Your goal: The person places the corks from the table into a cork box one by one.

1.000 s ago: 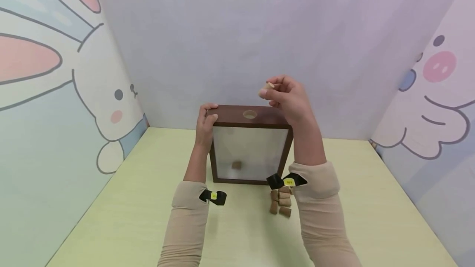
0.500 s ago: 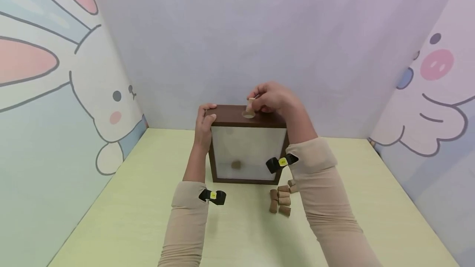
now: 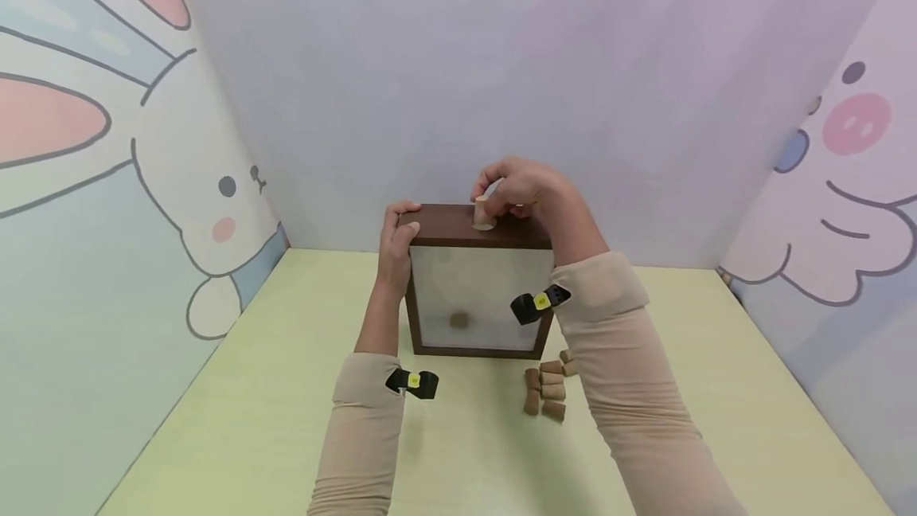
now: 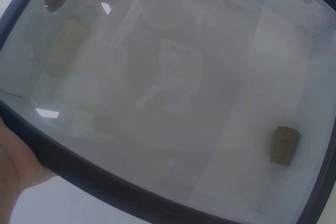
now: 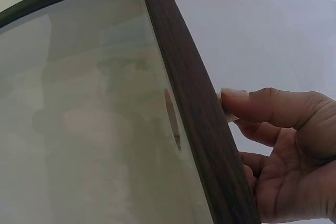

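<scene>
A dark brown wooden shadow box [image 3: 440, 223] with a clear front stands upright on the table, a round hole in its top edge. My left hand [image 3: 396, 249] grips its upper left corner, thumb and fingers on the top. With thumb and fingers my right hand [image 3: 528, 191] pinches a cork [image 3: 481, 212] upright at the hole; in the right wrist view the box edge hides most of that cork. Inside, one loose cork [image 4: 285, 145] lies at the bottom.
Several corks [image 3: 552, 391] lie in a loose group on the pale yellow-green table [image 3: 286, 436], in front of the box's lower right corner. A plain pale wall [image 3: 358, 102] rises behind, and side walls with cartoon animals flank the table.
My right hand has carried its cork leftward and down from above the box's right side to the hole. The left hand has kept its grip on the corner.
</scene>
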`<state>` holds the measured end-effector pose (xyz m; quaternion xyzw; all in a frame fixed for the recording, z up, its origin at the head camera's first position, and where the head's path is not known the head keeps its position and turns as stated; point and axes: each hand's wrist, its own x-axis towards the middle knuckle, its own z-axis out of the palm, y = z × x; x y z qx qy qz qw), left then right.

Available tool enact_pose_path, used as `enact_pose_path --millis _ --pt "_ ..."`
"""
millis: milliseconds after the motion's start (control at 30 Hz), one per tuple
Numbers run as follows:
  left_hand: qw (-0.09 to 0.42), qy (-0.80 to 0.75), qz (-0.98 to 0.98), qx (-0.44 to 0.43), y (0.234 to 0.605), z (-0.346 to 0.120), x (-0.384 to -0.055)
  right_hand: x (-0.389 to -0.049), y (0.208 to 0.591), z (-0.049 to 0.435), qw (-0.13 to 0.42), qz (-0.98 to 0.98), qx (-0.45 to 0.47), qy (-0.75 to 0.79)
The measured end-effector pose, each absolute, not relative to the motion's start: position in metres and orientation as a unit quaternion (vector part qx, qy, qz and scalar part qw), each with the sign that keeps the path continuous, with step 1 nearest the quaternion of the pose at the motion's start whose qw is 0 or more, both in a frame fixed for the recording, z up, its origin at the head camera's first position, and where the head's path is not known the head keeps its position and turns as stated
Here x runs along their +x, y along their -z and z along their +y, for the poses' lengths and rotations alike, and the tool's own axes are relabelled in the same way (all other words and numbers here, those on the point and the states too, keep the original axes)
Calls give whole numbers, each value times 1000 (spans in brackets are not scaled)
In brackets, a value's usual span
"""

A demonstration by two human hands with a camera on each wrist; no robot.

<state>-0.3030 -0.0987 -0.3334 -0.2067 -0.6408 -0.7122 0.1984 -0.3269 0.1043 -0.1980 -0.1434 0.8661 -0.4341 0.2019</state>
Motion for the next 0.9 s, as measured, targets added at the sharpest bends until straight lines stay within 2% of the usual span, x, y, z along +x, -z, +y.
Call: enact_pose_path --millis 133,500,733,900 --pt "203 712 -641 -201 339 -99 -309 -320 200 111 176 867 -154 440" --pt "205 711 -638 -211 340 -99 -309 -264 213 143 24 879 -243 410" --pt "204 711 -639 -212 340 -98 -310 -239 229 161 -25 849 -351 393" --pt "184 712 -647 -202 337 -96 -307 -228 244 173 -45 848 -376 371"
